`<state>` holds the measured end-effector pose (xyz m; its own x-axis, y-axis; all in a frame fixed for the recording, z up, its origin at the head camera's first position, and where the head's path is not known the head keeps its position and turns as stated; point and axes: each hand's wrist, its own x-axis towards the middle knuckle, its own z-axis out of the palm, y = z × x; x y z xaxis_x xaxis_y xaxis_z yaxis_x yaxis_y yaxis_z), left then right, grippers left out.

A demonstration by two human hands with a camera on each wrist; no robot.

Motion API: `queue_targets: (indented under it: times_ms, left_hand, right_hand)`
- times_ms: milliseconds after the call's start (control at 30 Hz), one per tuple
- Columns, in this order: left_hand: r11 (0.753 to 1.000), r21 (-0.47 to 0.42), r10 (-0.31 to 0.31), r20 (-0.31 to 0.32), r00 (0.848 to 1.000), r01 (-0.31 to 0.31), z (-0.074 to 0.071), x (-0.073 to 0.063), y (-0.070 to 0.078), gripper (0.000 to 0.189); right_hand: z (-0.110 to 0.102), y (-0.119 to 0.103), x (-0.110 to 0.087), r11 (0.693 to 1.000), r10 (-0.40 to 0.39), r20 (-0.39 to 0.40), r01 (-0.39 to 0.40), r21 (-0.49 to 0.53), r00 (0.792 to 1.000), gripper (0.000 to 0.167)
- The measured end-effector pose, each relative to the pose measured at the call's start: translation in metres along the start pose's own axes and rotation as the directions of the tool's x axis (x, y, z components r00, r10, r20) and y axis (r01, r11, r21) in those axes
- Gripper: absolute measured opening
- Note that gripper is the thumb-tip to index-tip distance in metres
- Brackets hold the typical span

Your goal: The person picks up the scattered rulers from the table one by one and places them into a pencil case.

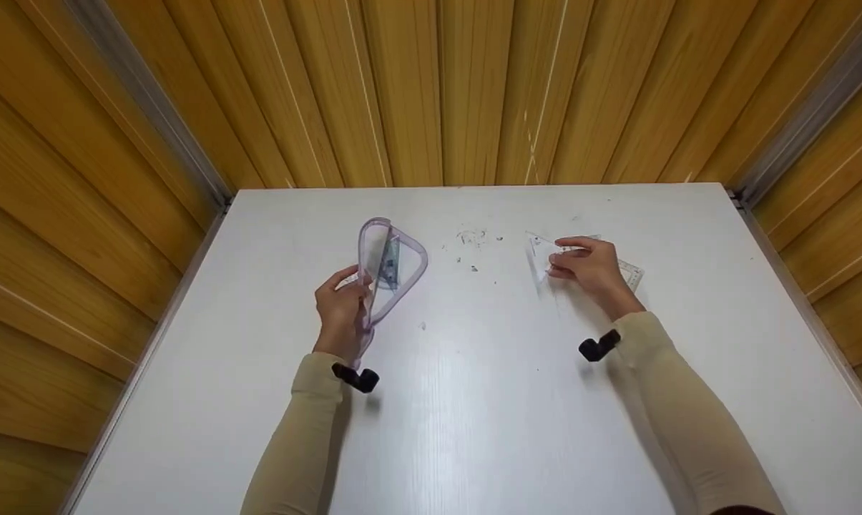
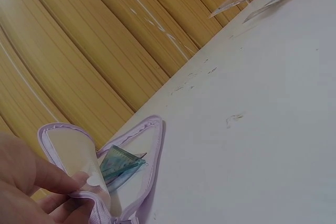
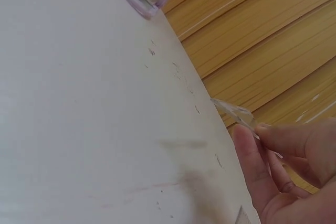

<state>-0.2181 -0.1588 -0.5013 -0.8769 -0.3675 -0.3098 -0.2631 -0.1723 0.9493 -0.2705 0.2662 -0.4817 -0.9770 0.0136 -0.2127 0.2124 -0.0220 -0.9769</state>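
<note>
My left hand (image 1: 340, 309) grips one side of a see-through zip pouch (image 2: 154, 174) with lilac edging, its mouth spread apart. Inside the pouch lies a teal see-through set square (image 2: 119, 163), partly hidden by the front wall. Over the right part of the table, my right hand (image 1: 594, 272) pinches a clear triangular set square (image 1: 539, 250) between thumb and fingers, raised above the surface. Below that hand, another clear measuring tool with scale marks (image 1: 630, 275) lies on the table, partly covered by the hand and wrist.
The white table (image 1: 459, 408) carries dark scuff marks (image 1: 472, 237) between the two hands. Wood-patterned panels (image 1: 466, 93) rise behind its far edge and along both sides. Each wrist wears a small black camera (image 1: 357, 378).
</note>
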Motion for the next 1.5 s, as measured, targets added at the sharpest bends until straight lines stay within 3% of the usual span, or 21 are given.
queue_targets:
  times_ms: [500, 900, 1500]
  left_hand:
    - [1.0, 0.008, 0.003, -0.005, 1.0, -0.003, 0.0, -0.002, 0.001, 0.04]
    - [1.0, 0.024, 0.01, -0.001, 1.0, -0.01, 0.0, -0.001, 0.0, 0.041]
    - [1.0, 0.031, 0.006, -0.01, 1.0, -0.006, 0.0, -0.002, 0.0, 0.039]
  right_hand:
    - [0.042, -0.003, 0.013, 0.998, 0.061, 0.013, -0.061, -0.016, 0.998, 0.05]
    - [0.072, -0.002, 0.02, 0.995, 0.055, 0.064, -0.06, 0.082, 0.996, 0.052]
    - [0.112, 0.0, 0.031, 0.993, 0.068, 0.11, -0.077, 0.084, 0.992, 0.047]
